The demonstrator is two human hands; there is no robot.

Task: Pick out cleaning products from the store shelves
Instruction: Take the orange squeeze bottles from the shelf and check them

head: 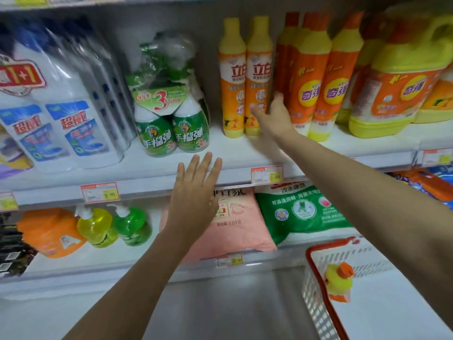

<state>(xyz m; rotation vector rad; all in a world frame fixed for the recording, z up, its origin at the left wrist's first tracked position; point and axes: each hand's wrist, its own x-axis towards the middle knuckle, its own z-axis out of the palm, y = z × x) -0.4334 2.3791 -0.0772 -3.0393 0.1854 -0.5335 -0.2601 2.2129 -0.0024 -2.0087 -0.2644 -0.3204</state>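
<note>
On upper shelf (220, 155), right hand (273, 116) apparently touching slim orange bottle (258, 69)

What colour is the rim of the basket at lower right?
The basket rim is red, walls white; clearest in the head view.

Both bare arms reach forward and up. The left hand (196, 190) is held flat with its back to the camera, fingers (195, 165) straight and slightly spread, holding nothing, in front of the front edge of the shelf (232, 153). The right arm stretches farther in from the lower right. The right hand (273, 117) is slightly blurred, spread, thumb pointing left and fingertips up.
</note>
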